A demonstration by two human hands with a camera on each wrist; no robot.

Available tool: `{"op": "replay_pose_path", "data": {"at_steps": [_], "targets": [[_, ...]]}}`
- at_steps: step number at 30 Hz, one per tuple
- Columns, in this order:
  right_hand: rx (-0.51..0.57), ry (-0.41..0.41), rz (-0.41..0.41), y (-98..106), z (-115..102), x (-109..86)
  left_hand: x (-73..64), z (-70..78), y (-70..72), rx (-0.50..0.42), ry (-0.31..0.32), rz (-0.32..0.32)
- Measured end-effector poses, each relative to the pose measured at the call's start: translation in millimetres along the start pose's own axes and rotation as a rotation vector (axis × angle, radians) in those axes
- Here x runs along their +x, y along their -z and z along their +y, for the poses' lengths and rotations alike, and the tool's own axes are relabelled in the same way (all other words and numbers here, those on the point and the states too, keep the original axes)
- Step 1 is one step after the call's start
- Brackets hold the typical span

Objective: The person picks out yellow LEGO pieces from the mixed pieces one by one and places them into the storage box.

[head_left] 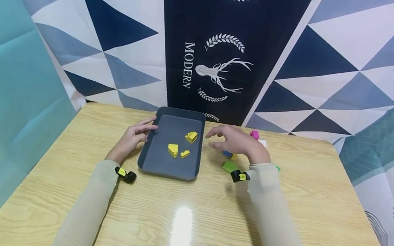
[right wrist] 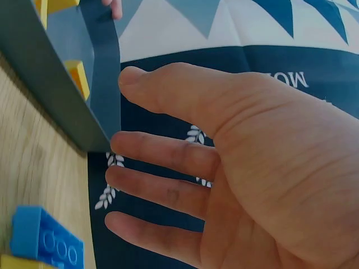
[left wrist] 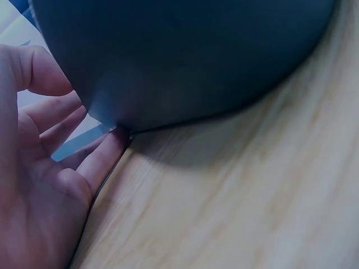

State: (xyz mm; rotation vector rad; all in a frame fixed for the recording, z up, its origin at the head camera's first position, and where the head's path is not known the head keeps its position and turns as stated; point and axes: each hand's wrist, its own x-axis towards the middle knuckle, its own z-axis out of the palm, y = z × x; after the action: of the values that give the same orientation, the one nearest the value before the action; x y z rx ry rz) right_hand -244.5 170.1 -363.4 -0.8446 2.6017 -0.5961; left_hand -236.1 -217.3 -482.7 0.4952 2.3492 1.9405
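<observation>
A dark grey tray (head_left: 167, 169) lies on the table with three yellow toy blocks inside: one (head_left: 191, 137) near its right wall, a larger one (head_left: 172, 150) lower down, and a small one (head_left: 185, 153) beside that. My left hand (head_left: 133, 138) is at the tray's left side, fingertips touching the rim and wall. Seen from the left wrist, its fingers (left wrist: 104, 159) reach the tray's lower edge. To the right of the tray, my right hand (head_left: 236, 140) hovers with nothing in it, fingers (right wrist: 162, 188) spread and fairly straight, thumb apart from them.
Under and around the right hand lie more blocks: a blue one (right wrist: 42, 235) with a yellow one (right wrist: 22, 262) against it, a green one (head_left: 229, 167), a pink one (head_left: 255, 134) and a white one (head_left: 263, 142). A patterned cloth (head_left: 126, 38) hangs behind the table.
</observation>
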Motion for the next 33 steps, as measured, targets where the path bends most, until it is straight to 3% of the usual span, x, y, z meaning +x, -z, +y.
{"op": "replay_pose_path", "data": {"at_steps": [18, 26, 33], "targets": [[0.017, -0.033, 0.037, 2.4, 29.7, -21.7, -0.3, -0.3, 0.6, -0.005, 0.004, -0.003], [-0.001, -0.101, 0.052, 6.8, 37.6, -30.7, -0.4, -0.7, 1.1, 0.003, 0.002, 0.000], [0.001, -0.058, 0.067, 6.9, 44.9, -36.3, -0.2, -0.2, 0.8, -0.003, 0.006, -0.001]]}}
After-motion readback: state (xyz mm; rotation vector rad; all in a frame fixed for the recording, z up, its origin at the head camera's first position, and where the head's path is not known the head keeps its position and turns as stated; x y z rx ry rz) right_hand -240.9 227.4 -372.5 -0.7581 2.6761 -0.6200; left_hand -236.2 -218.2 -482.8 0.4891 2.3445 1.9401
